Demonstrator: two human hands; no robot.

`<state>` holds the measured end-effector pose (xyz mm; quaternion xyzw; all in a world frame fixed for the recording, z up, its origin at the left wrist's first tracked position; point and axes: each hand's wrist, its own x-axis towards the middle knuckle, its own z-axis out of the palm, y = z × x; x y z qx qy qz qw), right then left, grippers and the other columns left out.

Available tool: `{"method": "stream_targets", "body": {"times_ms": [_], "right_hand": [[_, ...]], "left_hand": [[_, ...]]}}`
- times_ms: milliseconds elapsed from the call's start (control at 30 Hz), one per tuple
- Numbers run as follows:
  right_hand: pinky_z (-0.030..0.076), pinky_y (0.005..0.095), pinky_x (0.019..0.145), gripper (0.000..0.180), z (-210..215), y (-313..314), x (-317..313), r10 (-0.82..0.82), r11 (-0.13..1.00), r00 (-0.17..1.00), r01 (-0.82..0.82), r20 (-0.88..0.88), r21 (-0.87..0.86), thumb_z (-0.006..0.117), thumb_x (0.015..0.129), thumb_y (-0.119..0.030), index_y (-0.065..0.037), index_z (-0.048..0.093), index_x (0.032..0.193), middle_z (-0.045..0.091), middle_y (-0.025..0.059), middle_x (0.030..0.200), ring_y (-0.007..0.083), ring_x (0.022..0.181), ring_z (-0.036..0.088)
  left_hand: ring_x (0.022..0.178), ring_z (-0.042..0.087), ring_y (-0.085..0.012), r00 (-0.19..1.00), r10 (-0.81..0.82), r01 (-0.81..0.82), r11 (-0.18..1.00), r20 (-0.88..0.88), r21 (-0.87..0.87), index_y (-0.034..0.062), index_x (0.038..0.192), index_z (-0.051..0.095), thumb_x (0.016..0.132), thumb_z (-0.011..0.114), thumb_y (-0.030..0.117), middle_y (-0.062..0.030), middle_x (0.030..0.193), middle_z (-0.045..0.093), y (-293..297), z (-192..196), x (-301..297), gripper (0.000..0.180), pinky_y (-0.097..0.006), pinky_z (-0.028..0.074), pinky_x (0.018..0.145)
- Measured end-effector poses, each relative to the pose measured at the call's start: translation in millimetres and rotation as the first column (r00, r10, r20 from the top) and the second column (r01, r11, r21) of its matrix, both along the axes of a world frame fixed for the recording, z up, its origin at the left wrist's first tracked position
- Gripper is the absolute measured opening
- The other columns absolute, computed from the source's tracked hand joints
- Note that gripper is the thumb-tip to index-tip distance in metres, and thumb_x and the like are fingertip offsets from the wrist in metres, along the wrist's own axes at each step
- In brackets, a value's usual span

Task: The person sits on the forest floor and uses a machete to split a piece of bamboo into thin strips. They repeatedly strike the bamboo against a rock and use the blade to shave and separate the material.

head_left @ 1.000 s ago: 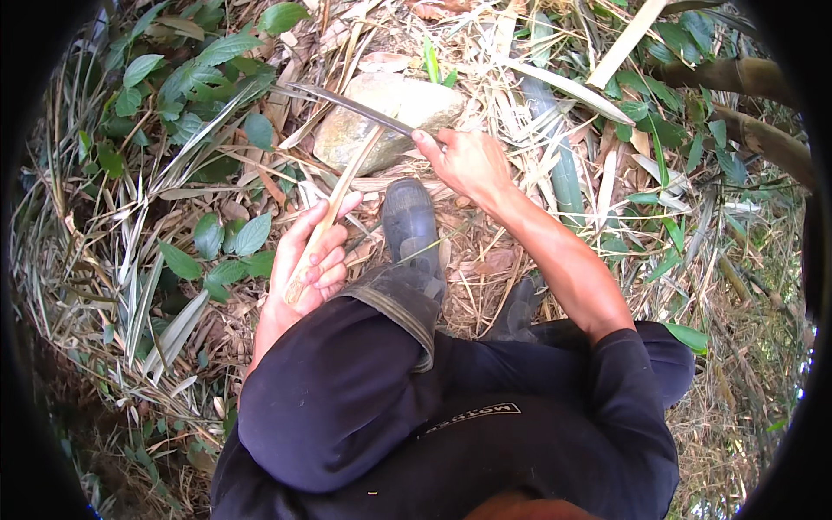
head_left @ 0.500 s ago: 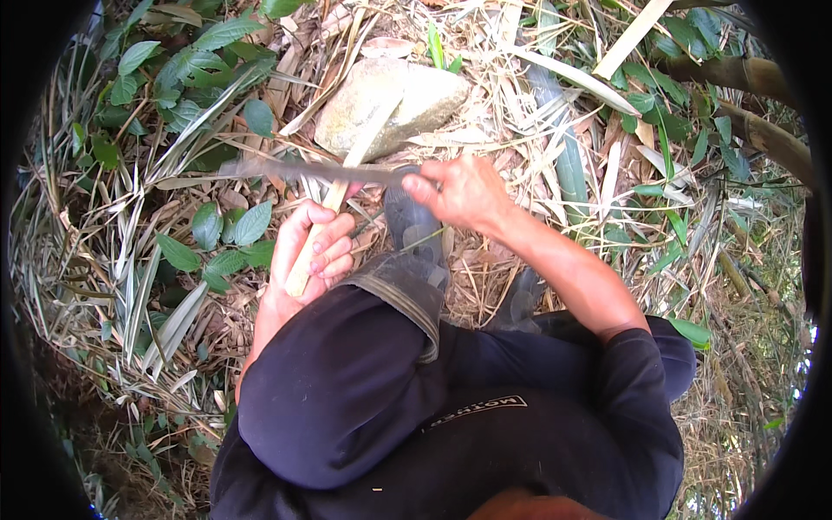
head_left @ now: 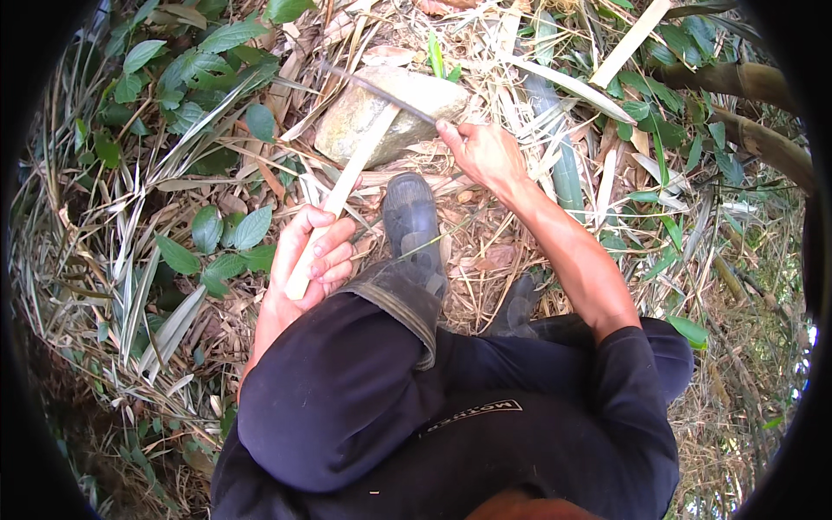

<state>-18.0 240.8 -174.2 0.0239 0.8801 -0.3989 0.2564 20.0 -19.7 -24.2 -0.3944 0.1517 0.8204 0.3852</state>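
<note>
A pale strip of split bamboo (head_left: 356, 162) slants up from my left hand (head_left: 313, 256), whose fingers are wrapped round its lower part. The strip's far end lies against a large stone (head_left: 347, 121) on the ground. My right hand (head_left: 490, 156) is closed round the handle end of a long, thin dark blade (head_left: 379, 92); the handle itself is mostly hidden by my fingers. The blade crosses over the stone at the far end of the strip, and its tip points to the upper left, slightly blurred.
My rubber boot (head_left: 411, 212) stands just short of the stone, between my hands. Dry leaves and stalks litter the ground. Green leafy plants (head_left: 230, 230) grow at left. Another pale bamboo strip (head_left: 630, 43) and thick bamboo stems (head_left: 737, 80) lie at upper right.
My right hand has moved away from me and a little right, sweeping the blade from near my left hand to the strip's far end. My left hand has stayed nearly still.
</note>
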Motion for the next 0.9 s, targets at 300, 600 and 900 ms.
{"method": "stream_targets", "body": {"times_ms": [300, 600, 900], "right_hand": [[0.054, 0.0498, 0.07, 0.065, 8, 4, -2, 0.057, 0.998, 0.998, -0.057, 0.0, -0.014, 0.043, 0.095, -0.061, -0.004, 0.074, 0.087, 0.064, 0.0235, 0.065, 0.0412, 0.07, 0.067], [0.055, 0.0497, 0.07, 0.067, 21, 15, -14, 0.136, 0.99, 0.991, -0.136, -0.002, -0.039, 0.043, 0.095, -0.062, -0.003, 0.073, 0.083, 0.065, 0.0232, 0.065, 0.0405, 0.069, 0.067], [0.054, 0.0477, 0.06, 0.069, 25, 27, -13, 0.11, 0.992, 0.994, -0.11, 0.003, -0.06, 0.042, 0.093, -0.065, -0.006, 0.073, 0.075, 0.064, 0.0188, 0.062, 0.0355, 0.061, 0.067]], "left_hand": [[0.037, 0.037, -0.0113, 1.0, -0.004, 0.005, 0.999, 0.019, -0.049, 0.0032, 0.149, 0.031, 0.094, 0.038, 0.013, -0.0022, 0.056, 0.041, 4, 2, -3, 0.056, -0.027, 0.033, 0.038], [0.035, 0.034, -0.0098, 0.994, -0.106, 0.105, 0.972, 0.01, -0.211, 0.0054, 0.145, 0.037, 0.094, 0.04, 0.013, 0.0001, 0.054, 0.04, 13, 8, -3, 0.052, -0.025, 0.034, 0.038], [0.037, 0.033, -0.0107, 0.986, -0.161, 0.155, 0.982, -0.049, -0.105, 0.0094, 0.135, 0.048, 0.095, 0.04, 0.012, 0.0013, 0.054, 0.037, 15, -5, -5, 0.04, -0.027, 0.033, 0.04]]}}
